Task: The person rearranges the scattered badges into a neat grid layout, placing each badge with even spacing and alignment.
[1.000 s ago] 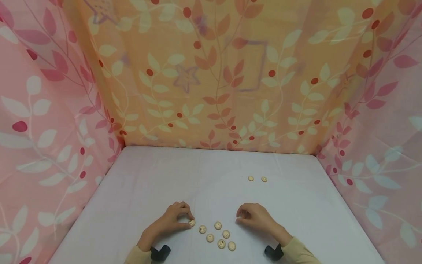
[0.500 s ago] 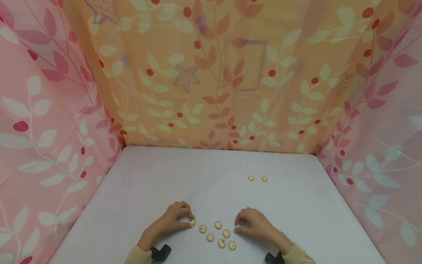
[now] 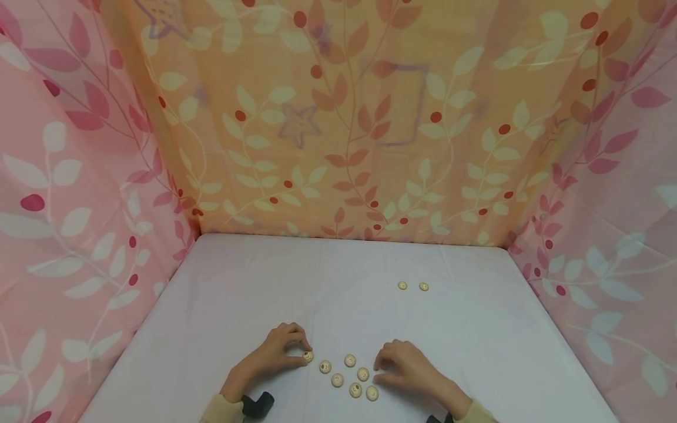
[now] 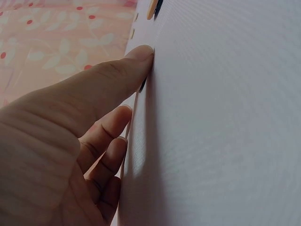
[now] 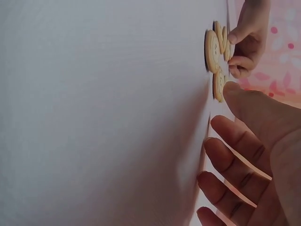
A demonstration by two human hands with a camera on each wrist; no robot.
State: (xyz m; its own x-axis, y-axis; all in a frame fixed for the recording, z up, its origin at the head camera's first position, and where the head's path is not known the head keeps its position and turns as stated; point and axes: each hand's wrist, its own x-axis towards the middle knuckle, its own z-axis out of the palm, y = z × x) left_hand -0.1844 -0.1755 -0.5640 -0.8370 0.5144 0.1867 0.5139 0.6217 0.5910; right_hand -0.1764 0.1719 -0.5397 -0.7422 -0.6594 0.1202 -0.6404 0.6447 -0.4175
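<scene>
My left hand point(image 3: 278, 351) pinches a pale round wooden disc with dark marks point(image 3: 308, 356) by its edges, between thumb and index finger, at the white tabletop. The left wrist view shows the thumb point(image 4: 113, 75) down at the cloth, with that disc mostly hidden behind it. My right hand point(image 3: 406, 367) holds nothing; its fingers are loosely bent, just right of the nearest discs point(image 3: 362, 374) point(image 3: 372, 393). In the right wrist view its thumb tip point(image 5: 233, 92) overlaps the edge of a disc point(image 5: 218, 84). Similar discs point(image 3: 337, 380) lie flat between the hands.
Two more discs point(image 3: 402, 285) point(image 3: 424, 286) lie side by side farther back on the white table point(image 3: 254, 276). Leaf-patterned curtains point(image 3: 338, 176) stand along the back and both sides. Black wrist mounts point(image 3: 258, 405) sit below the hands.
My right hand has moved slightly left and toward the near edge, closer to the discs, its fingers loosening apart. The left hand and the discs have stayed in place.
</scene>
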